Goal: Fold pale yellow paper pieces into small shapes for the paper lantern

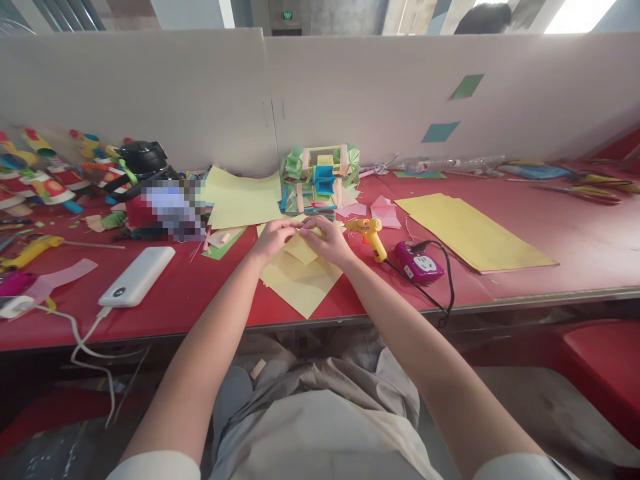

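My left hand [274,240] and my right hand [329,241] meet over the middle of the table, fingertips close together. Between them they pinch a small piece of yellow paper [301,251], partly hidden by the fingers. Beneath it a larger pale yellow sheet [306,288] lies with one corner pointing toward me. Just right of my right hand rests a yellow hot glue gun [369,233]. Behind both hands stands a model of green and blue folded paper with light sticks [325,179].
On the left are a white power bank [137,277] with a cable, paper figures [47,183] and a black cap-like object [143,159]. To the right, a purple power socket [419,262] sits near yellow sheets [475,233]. A white partition [175,93] borders the red table [210,303].
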Tool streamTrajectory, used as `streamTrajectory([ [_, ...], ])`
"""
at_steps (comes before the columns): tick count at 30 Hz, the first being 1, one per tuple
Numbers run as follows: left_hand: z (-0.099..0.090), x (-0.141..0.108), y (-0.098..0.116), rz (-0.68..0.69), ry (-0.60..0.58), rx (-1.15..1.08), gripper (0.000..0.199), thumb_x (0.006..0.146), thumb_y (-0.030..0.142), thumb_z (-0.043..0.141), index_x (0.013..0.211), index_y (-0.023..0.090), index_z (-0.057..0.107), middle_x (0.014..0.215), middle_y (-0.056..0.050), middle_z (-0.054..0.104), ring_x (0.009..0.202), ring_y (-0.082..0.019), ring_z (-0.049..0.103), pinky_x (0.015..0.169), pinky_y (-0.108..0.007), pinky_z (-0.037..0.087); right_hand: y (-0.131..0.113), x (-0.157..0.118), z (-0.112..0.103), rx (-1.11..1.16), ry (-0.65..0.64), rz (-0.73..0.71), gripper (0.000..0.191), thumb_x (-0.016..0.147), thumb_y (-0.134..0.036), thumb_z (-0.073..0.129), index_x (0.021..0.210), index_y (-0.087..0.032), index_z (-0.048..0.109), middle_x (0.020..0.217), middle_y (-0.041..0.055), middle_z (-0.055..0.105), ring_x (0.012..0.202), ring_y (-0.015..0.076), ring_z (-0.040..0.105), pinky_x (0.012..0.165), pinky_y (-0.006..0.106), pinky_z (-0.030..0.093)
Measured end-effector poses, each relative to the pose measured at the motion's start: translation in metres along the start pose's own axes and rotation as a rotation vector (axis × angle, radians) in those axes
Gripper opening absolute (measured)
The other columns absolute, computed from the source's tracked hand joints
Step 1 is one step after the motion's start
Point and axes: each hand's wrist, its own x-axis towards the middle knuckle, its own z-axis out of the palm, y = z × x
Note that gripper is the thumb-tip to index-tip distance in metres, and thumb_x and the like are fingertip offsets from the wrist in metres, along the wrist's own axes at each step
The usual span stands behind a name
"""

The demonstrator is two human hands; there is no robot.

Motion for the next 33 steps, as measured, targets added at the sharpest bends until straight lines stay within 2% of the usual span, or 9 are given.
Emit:
streamTrajectory([
  [8,-0.0013,-0.0026,0.0005,0.025,-0.056,-0.024,0.037,0.073,0.036,0.069,0.103,0.017,0.077,0.098,-0.007,0.075,0.096,-0.026,0.065,0.088,-0.036,0.046,-0.0011,0.0002,-0.0005,0.017,0.01,0.019,0.03,0.086,-0.052,0.062,0.084,-0.022,0.063,0.099,0.0073,0.066,0.099,0.0217,0.062,0.094,0.039,0.047],
  [15,-0.0017,0.002,-0.0051,0.034,-0.041,-0.006,0.037,0.074,0.036,0.068,0.104,0.016,0.076,0.097,-0.008,0.075,0.095,-0.025,0.065,0.089,-0.037,0.045,-0.0025,0.0001,0.0007,0.029,0.003,-0.004,0.028,0.088,-0.049,0.061,0.084,-0.022,0.06,0.094,0.0059,0.065,0.091,0.0202,0.062,0.088,0.037,0.048],
  [19,0.0005,0.0022,-0.0038,0.085,-0.018,0.026,0.033,0.074,0.035,0.068,0.1,0.016,0.076,0.102,-0.009,0.075,0.101,-0.025,0.064,0.091,-0.036,0.044,-0.0053,-0.0009,0.0006,0.033,0.02,0.055,0.029,0.088,-0.05,0.06,0.087,-0.021,0.058,0.093,0.0052,0.065,0.09,0.0194,0.06,0.085,0.035,0.047],
  [22,0.0012,0.0019,-0.0034,0.115,0.014,0.07,0.032,0.076,0.032,0.065,0.1,0.015,0.075,0.099,-0.009,0.075,0.097,-0.025,0.064,0.087,-0.035,0.045,-0.0051,-0.0013,0.0001,0.019,0.051,0.097,0.031,0.086,-0.052,0.062,0.087,-0.021,0.056,0.092,0.0042,0.065,0.089,0.0186,0.06,0.084,0.033,0.046],
  [28,-0.0023,0.002,-0.0042,0.136,0.031,0.126,0.034,0.079,0.034,0.062,0.104,0.015,0.074,0.096,-0.008,0.075,0.09,-0.023,0.064,0.082,-0.034,0.046,-0.0006,-0.0004,0.0001,0.033,0.117,0.224,0.042,0.079,-0.061,0.065,0.08,-0.021,0.055,0.088,0.004,0.063,0.08,0.0172,0.057,0.065,0.028,0.045],
  [33,-0.0036,-0.0017,0.0036,0.122,0.013,0.133,0.029,0.078,0.03,0.061,0.099,0.016,0.075,0.097,-0.008,0.075,0.094,-0.025,0.065,0.085,-0.037,0.047,-0.0024,0.0012,-0.0009,0.064,0.129,0.257,0.049,0.078,-0.065,0.063,0.063,-0.021,0.046,0.067,0.0003,0.05,0.065,0.0136,0.046,0.056,0.027,0.04],
])
